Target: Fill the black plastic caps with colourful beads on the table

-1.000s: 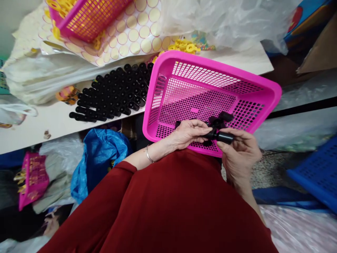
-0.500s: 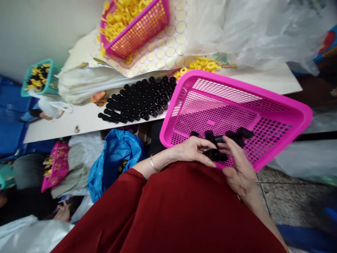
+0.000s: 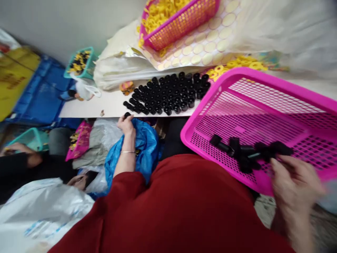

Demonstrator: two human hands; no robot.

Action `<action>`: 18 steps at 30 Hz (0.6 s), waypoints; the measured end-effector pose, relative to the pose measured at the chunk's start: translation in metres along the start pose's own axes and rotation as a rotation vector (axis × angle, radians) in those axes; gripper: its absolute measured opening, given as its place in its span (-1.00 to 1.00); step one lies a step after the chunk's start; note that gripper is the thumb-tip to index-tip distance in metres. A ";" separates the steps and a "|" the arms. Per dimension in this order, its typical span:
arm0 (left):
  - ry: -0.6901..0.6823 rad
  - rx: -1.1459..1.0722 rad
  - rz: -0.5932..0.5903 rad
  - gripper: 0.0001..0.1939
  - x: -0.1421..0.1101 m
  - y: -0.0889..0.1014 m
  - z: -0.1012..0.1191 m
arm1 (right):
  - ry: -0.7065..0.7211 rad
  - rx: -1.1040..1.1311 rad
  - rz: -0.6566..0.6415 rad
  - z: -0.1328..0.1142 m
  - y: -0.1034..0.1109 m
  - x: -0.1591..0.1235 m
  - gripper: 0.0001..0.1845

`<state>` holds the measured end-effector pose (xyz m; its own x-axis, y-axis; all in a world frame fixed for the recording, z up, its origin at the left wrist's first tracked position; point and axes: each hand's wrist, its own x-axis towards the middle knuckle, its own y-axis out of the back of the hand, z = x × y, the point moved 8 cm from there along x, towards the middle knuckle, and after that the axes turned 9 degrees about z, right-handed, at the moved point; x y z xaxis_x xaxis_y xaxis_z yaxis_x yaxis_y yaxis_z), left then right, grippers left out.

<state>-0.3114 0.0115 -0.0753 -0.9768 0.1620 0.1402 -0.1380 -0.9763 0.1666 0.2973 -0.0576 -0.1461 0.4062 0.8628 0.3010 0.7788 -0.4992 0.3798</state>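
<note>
My left hand (image 3: 126, 125) reaches to the front edge of the white table and pinches a short black plastic cylinder (image 3: 127, 115). Just beyond it, rows of upright black cylinders (image 3: 168, 95) stand packed together on the tabletop. Over the near right side of a pink plastic basket (image 3: 188, 130) is my right hand (image 3: 297, 179), blurred, its fingers curled by a pile of loose black plastic pieces (image 3: 244, 153). Whether one of these is between those fingers is hard to make out.
Behind the cylinders lie yellow ring-shaped pieces (image 3: 237, 64) and a smaller pink basket (image 3: 181, 26) of yellow parts. A teal basket (image 3: 92, 63) stands farther left. Below the table edge hangs a blue bag (image 3: 149, 140). Another person's hand (image 3: 79, 181) shows at lower left.
My left hand has left the pink basket and moved left to the table edge with a black cylinder. The right hand has shifted right and lower. The view has turned left.
</note>
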 end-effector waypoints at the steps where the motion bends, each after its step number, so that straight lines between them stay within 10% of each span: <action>1: -0.023 0.032 -0.017 -0.77 0.008 -0.005 -0.005 | 0.019 -0.104 0.060 -0.006 0.004 0.003 -0.83; 13: -0.174 0.201 -0.247 -0.74 -0.004 -0.060 -0.011 | -0.128 -0.659 -0.367 0.001 -0.026 -0.010 -0.75; 18: -0.111 0.202 0.050 -0.64 0.000 -0.033 -0.007 | -0.176 -0.868 -0.655 0.006 -0.042 -0.011 -0.63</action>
<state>-0.3079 0.0423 -0.0878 -0.9559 0.1403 0.2580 -0.0439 -0.9369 0.3469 0.2627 -0.0457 -0.1707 0.1531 0.9460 -0.2856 0.2952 0.2320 0.9268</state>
